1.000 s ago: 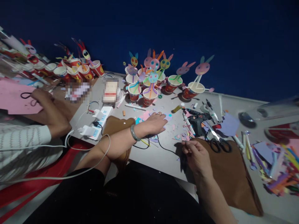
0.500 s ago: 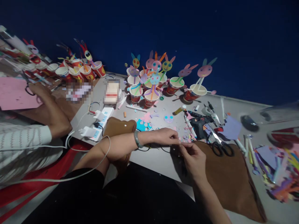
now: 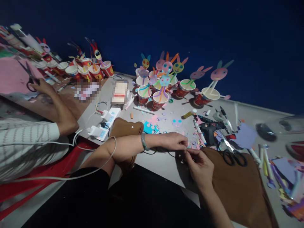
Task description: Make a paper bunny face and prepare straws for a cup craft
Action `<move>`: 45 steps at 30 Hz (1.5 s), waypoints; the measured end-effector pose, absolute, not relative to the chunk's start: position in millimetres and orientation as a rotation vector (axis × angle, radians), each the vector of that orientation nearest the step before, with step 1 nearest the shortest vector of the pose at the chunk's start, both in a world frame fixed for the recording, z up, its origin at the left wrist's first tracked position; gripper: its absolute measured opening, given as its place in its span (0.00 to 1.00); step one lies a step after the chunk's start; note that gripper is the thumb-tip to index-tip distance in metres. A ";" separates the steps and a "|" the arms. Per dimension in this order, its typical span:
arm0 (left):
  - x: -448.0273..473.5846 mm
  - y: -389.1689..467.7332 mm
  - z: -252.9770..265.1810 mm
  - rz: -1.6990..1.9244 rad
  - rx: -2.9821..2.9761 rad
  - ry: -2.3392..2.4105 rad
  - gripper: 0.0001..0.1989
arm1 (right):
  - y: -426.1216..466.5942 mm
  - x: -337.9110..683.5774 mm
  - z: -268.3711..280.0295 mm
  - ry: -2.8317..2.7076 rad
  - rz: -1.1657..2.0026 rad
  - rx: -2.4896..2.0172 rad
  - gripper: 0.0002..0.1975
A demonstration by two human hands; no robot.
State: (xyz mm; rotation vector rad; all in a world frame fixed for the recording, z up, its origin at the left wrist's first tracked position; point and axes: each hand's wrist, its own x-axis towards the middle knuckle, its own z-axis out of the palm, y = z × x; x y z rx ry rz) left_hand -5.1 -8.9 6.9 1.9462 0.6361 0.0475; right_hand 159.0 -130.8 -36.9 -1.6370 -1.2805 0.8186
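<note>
With a bangle (image 3: 144,141) on the wrist, my left hand (image 3: 175,141) is closed in a pinch near the table's front edge. My right hand (image 3: 200,166) meets it there, thumb and forefinger pressed together. Anything between the fingertips is too small to make out. Just beyond them lie coloured paper scraps (image 3: 194,139) and a pale purple paper face with blue eyes (image 3: 177,122). Black-handled scissors (image 3: 234,156) lie open on a brown cloth pad (image 3: 234,186) right of my right hand. A black glue gun (image 3: 212,134) rests behind the pad.
Several paper cups (image 3: 161,99) with rabbit-like faces stand at the back. A white power strip (image 3: 109,123) with plugs and a looping cable (image 3: 71,178) lies to the left. Farther left, another person's hand (image 3: 44,87) holds scissors (image 3: 29,76) beside pink paper (image 3: 14,76).
The whole view has shifted, so the table things sit farther right. My hands stay together at the fingertips. At left, the other person's scissors now show more fully against the pink paper.
</note>
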 end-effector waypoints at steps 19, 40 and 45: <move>-5.4 -6.0 5.1 -0.002 2.031 0.639 0.06 | -129.4 156.2 -29.9 -0.962 0.948 -1.562 0.17; -10.2 -4.1 6.1 -0.089 2.021 0.544 0.06 | -127.7 154.9 -31.2 -1.004 0.929 -1.603 0.18; -8.2 -3.3 5.2 0.007 1.984 0.584 0.04 | -126.2 151.5 -26.1 -1.013 0.922 -1.556 0.18</move>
